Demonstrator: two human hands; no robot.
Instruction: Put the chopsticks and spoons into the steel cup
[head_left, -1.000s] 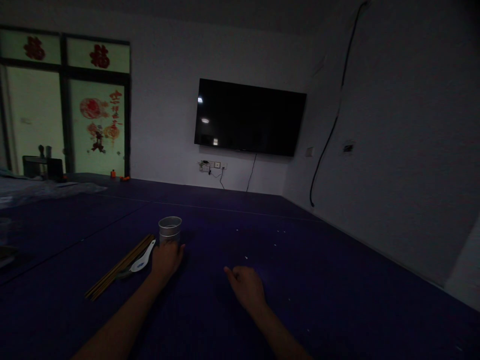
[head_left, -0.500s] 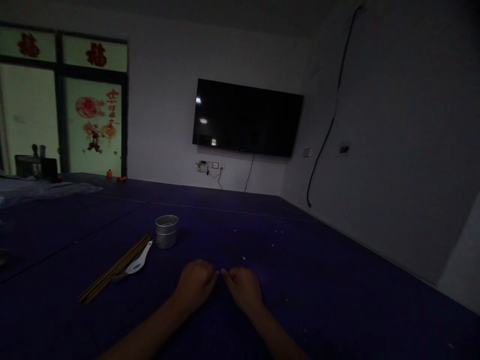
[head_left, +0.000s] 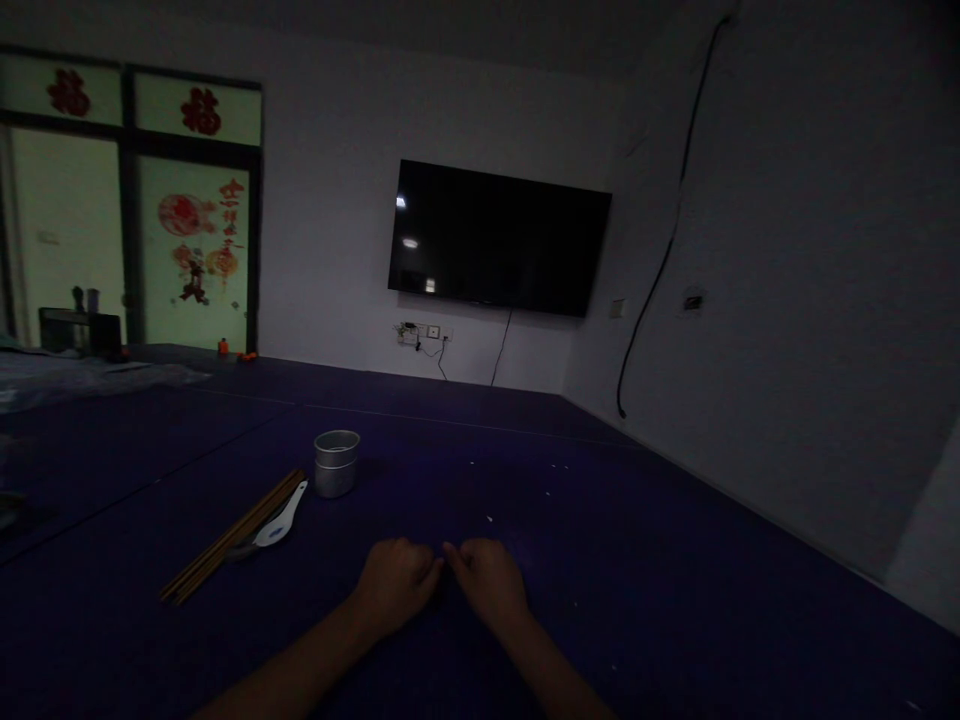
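My left hand (head_left: pixel 396 585) rests on the dark purple tabletop (head_left: pixel 690 590), its fingers curled into a loose fist. Beside it, my right hand (head_left: pixel 489 582) is curled the same way, and the two thumb tips point at each other, almost touching. No object shows in either fist, though the undersides are hidden. A grey metal cup (head_left: pixel 337 466) stands upright, apart from my left hand and further off. Left of the cup lie a white ceramic spoon (head_left: pixel 279 526) and a bundle of wooden chopsticks (head_left: pixel 231 540). A dark, partly hidden utensil (head_left: pixel 241 551) lies between them.
Small white scraps (head_left: pixel 490 519) are scattered right of centre. Crumpled clear plastic (head_left: pixel 97 380) and a dark holder (head_left: pixel 81 333) sit at the far left, with small orange items (head_left: pixel 223 347) nearby. A television (head_left: pixel 499 238) hangs on the back wall.
My left hand has moved from the cup back and right, to beside my right hand. The cup now stands untouched. My right hand has stayed in place, and the view shifted slightly.
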